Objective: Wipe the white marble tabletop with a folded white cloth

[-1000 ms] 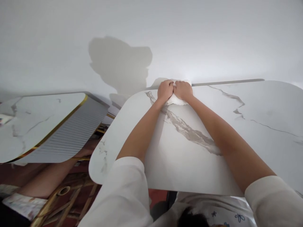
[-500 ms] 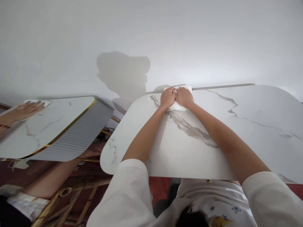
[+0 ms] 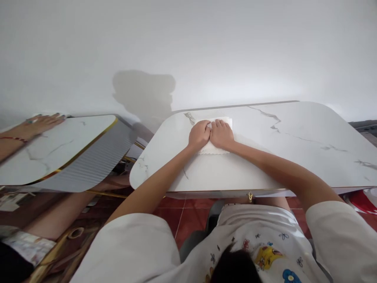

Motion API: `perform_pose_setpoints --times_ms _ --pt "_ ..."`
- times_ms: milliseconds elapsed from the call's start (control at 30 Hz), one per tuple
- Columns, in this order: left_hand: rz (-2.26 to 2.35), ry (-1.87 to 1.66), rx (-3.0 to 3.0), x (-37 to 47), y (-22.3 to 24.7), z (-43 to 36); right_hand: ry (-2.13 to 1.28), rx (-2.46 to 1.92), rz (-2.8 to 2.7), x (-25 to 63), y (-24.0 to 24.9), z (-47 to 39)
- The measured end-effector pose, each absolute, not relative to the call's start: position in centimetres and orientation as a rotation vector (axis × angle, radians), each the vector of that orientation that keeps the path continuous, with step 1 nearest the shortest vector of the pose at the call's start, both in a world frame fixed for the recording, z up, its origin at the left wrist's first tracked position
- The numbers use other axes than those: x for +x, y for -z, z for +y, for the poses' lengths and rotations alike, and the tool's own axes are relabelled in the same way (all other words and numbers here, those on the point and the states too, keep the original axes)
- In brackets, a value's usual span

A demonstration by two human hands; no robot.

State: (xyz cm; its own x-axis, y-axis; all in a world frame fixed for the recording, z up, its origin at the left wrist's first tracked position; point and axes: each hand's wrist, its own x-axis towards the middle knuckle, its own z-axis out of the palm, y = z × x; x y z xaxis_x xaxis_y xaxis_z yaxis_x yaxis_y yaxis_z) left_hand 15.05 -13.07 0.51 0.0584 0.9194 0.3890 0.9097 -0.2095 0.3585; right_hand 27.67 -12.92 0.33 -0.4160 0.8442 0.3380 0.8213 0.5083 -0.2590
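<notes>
A white cloth [image 3: 217,150] with a wavy near edge lies flat on the white marble-patterned tabletop [image 3: 294,149]. My left hand [image 3: 199,135] presses on its left part, fingers curled in. Beside it, thumbs close together, my right hand [image 3: 221,134] bears down on the same cloth with its fingers bent over it. Both hands cover much of the cloth's middle. Grey-brown veins run across the tabletop around them.
At left, another person's hand [image 3: 44,122] rests on a second marble-patterned table [image 3: 67,145] with a gold edge. A white wall [image 3: 235,51] stands behind both tables. A wooden chair frame [image 3: 55,247] is at lower left. A small gold knob [image 3: 250,197] juts out under the near edge.
Both my hands and the cloth have come back from the far edge toward me. The other person's hand has shifted slightly to the right and away.
</notes>
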Motion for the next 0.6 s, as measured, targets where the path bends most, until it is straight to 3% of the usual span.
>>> perform_pose_setpoints --times_ms 333,600 --pt "2.026 -0.878 2.222 15.0 -0.9 -23.3 -0.052 -1.261 -2.382 27.7 -0.6 -22.5" --pt "2.085 -0.851 2.21 16.3 -0.8 -26.8 -0.103 -1.187 -2.451 29.2 -0.8 -25.3"
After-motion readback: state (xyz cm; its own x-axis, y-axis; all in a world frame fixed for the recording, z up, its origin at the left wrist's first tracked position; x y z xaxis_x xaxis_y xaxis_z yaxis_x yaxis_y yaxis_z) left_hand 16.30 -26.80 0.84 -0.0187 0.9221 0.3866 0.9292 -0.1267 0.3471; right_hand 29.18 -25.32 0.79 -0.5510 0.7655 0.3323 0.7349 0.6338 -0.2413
